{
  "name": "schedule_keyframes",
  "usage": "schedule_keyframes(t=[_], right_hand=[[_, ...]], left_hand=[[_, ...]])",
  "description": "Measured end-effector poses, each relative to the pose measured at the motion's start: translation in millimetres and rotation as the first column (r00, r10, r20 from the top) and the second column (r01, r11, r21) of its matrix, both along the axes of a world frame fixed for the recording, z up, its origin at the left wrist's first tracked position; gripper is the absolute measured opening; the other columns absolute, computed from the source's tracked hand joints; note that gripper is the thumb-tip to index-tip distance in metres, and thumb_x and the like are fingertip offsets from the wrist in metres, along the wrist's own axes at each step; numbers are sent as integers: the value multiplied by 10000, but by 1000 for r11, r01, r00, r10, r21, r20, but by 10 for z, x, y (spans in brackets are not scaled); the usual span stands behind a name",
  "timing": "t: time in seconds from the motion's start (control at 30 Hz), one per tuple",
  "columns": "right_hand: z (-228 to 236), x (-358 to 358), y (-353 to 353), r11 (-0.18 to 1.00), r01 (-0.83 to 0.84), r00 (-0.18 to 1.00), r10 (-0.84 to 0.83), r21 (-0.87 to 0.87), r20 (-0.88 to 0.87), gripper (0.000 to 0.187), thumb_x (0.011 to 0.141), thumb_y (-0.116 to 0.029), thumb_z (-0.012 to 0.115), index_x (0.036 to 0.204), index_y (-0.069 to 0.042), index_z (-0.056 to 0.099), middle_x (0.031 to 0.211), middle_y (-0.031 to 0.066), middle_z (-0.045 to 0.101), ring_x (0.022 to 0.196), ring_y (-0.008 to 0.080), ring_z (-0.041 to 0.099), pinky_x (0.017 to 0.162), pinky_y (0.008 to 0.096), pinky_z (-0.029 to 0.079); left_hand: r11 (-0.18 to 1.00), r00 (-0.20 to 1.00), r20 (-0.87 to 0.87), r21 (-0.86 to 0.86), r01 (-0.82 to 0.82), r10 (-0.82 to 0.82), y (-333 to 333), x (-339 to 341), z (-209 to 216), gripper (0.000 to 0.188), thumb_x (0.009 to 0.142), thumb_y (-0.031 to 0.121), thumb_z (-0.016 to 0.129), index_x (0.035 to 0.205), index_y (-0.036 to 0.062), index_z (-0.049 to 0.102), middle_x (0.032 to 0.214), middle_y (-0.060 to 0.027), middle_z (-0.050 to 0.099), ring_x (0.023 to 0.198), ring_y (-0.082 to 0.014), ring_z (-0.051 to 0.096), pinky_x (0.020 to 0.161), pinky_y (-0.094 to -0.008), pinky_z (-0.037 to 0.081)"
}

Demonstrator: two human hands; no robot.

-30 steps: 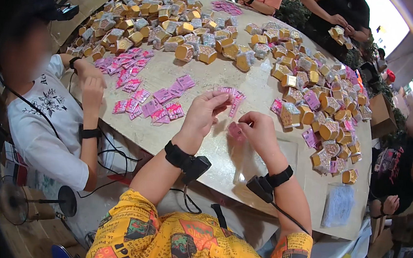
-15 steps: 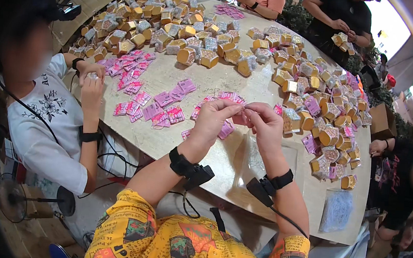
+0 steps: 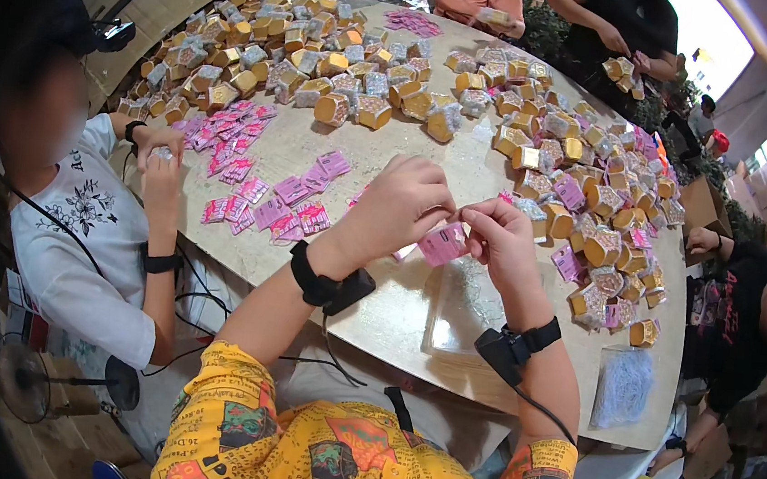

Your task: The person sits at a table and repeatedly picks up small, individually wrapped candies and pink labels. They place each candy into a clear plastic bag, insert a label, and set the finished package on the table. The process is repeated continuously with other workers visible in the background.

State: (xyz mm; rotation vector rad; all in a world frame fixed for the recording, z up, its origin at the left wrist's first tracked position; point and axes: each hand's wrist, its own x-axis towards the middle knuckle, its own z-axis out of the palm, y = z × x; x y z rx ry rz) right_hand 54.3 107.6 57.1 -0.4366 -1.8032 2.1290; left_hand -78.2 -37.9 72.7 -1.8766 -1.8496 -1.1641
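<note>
Above the near part of the table, my left hand [image 3: 402, 203] and my right hand [image 3: 503, 247] meet, both with pinched fingers. A small pink printed card [image 3: 443, 245] hangs between them. My right thumb and fingers grip it by its right edge. The left fingertips are closed just above the card's top; what they hold is too small to make out. Beyond and left of my hands lie loose pink cards [image 3: 293, 189]. To the right, pink cards are mixed among gold-sided, many-cornered pieces [image 3: 603, 200] in clear wrap.
A clear flat plastic piece [image 3: 464, 324] lies below my right hand, and a bag of pale shreds [image 3: 624, 388] at the right edge. More wrapped gold pieces [image 3: 331, 107] cover the far table [image 3: 381, 157]. A person in white [image 3: 97, 233] works at left; others stand around the table.
My left hand has turned and lifted, palm more downward. The pink card now shows below my fingertips, while my right hand has shifted slightly lower and stays pinched.
</note>
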Motion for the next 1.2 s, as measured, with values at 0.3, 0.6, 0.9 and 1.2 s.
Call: schedule_keyframes(t=[0.3,0.6,0.9,1.2], right_hand=[[60,46,187,984,-172,980,168,37,104,104,848,-84,644,843,18,664,749,74,687,470,53,493,427,190,367],[12,193,313,987,-144,981,133,72,143,91,817,-54,670,849,30,685,699,72,673,492,69,545,442,195,412],[191,309,79,641,115,993,-63,759,-97,71,814,-37,645,858,19,651,706,75,628,550,172,607,497,297,484],[100,250,332,-321,254,966,48,912,-252,105,747,-67,591,842,-31,568,738,84,496,659,238,562,593,346,479]], left_hand=[[998,934,-354,-47,45,-59,112,29,161,216,720,129,636,935,122,642,867,-41,567,884,-235,552,848,-377,428],[996,751,-658,-93,0,-62,166,154,155,69,704,126,578,755,85,601,772,-29,529,845,-202,553,924,-389,429],[926,987,67,-342,162,-148,399,44,129,111,762,124,664,734,17,664,674,-55,609,685,-185,590,703,-305,476],[597,608,793,-499,629,22,884,-305,278,189,801,164,642,800,-11,714,704,-70,674,646,-117,623,624,-243,482]])
